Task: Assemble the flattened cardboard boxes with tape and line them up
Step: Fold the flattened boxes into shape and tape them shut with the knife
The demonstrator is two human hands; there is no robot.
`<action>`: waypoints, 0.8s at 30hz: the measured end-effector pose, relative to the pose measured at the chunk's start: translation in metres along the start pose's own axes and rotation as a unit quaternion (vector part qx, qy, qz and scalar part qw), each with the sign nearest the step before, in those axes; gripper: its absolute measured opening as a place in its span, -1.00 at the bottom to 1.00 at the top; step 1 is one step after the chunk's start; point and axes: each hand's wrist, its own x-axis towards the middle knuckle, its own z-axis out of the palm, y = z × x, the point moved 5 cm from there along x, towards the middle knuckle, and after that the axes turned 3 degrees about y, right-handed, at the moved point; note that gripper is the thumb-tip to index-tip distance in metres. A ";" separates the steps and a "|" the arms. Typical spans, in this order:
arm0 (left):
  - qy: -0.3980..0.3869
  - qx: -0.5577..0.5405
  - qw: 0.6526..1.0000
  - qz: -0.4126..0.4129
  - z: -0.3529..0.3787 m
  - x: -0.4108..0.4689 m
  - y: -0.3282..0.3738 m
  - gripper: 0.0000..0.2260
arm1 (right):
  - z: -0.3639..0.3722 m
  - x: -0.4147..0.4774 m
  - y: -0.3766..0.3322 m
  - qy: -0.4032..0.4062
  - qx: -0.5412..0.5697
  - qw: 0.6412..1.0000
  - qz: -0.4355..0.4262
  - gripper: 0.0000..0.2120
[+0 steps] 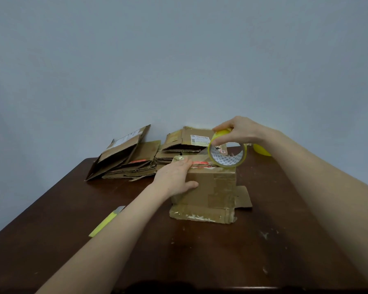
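Observation:
A small cardboard box [212, 189] stands upright in the middle of the dark wooden table [72, 219], its lower flaps splayed out on the tabletop. My left hand [174, 177] lies flat over the box's top left edge, thumb on the front face. My right hand [236, 132] grips a yellow-rimmed roll of clear tape [227, 153] above the box's top right. A strip of tape runs from the roll leftward along the top seam toward my left fingers.
Several flattened cardboard boxes [132, 160] lie piled at the back of the table against the wall. A yellow utility knife [106, 221] lies to the left, beside my left forearm. A yellow object [261, 150] shows behind my right wrist.

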 end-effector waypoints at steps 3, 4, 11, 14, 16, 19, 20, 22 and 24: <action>0.010 0.036 0.999 -0.012 -0.006 0.011 0.006 -0.26 | 0.001 -0.008 0.020 0.061 0.108 0.991 0.041 -0.51; 0.025 0.037 0.999 -0.004 -0.008 0.015 0.012 -0.24 | 0.003 -0.012 0.029 0.082 0.174 0.979 0.061 -0.56; 0.031 0.007 0.997 0.065 0.003 0.029 0.037 -0.22 | 0.030 -0.039 0.057 0.123 0.411 0.899 0.092 -0.65; 0.047 -0.001 0.996 0.073 0.006 0.018 0.029 -0.25 | 0.039 -0.038 0.048 0.106 0.454 0.880 0.090 -0.75; 0.041 -0.012 0.996 0.074 0.007 0.008 0.013 -0.26 | 0.046 -0.035 0.039 0.077 0.448 0.887 0.083 -0.68; 0.036 -0.013 0.997 0.071 0.007 -0.004 -0.009 -0.30 | 0.059 -0.031 0.019 0.058 0.405 0.911 0.053 -0.68; 0.032 -0.014 0.997 0.068 0.007 -0.006 -0.012 -0.32 | 0.060 -0.031 0.012 0.074 0.394 0.915 0.047 -0.67; 0.018 -0.010 0.998 0.052 0.006 -0.005 -0.012 -0.34 | 0.057 -0.029 0.008 0.122 0.392 0.911 0.046 -0.65; 0.001 0.016 0.999 0.041 0.007 -0.004 -0.008 -0.34 | 0.051 -0.029 0.012 0.160 0.368 0.915 0.052 -0.66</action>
